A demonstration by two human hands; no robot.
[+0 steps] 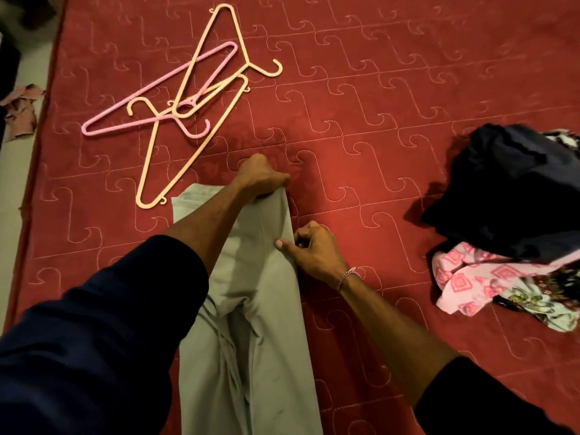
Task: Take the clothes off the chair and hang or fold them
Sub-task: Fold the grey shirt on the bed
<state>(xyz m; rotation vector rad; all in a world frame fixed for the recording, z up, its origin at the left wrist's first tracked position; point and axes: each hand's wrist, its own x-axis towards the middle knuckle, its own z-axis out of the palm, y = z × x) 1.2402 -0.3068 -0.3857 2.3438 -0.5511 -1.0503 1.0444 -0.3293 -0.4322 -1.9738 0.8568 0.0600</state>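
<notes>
Pale grey-green trousers (263, 309) lie lengthwise on the red quilted bed (376, 105), running from the bottom edge of the view up to the middle. My left hand (262, 178) grips the far right corner of the trousers with curled fingers. My right hand (310, 249) pinches the right edge of the cloth a little nearer to me. A heap of other clothes lies at the right: a dark navy garment (508, 189) on top, a pink patterned one (470, 281) and a floral one (539, 302) under it. No chair is in view.
Three plastic hangers lie tangled at the upper left of the bed: two cream ones (219, 51) and a pink one (150, 105). The bed's left edge runs along a pale floor, where a crumpled brownish cloth (20, 111) lies.
</notes>
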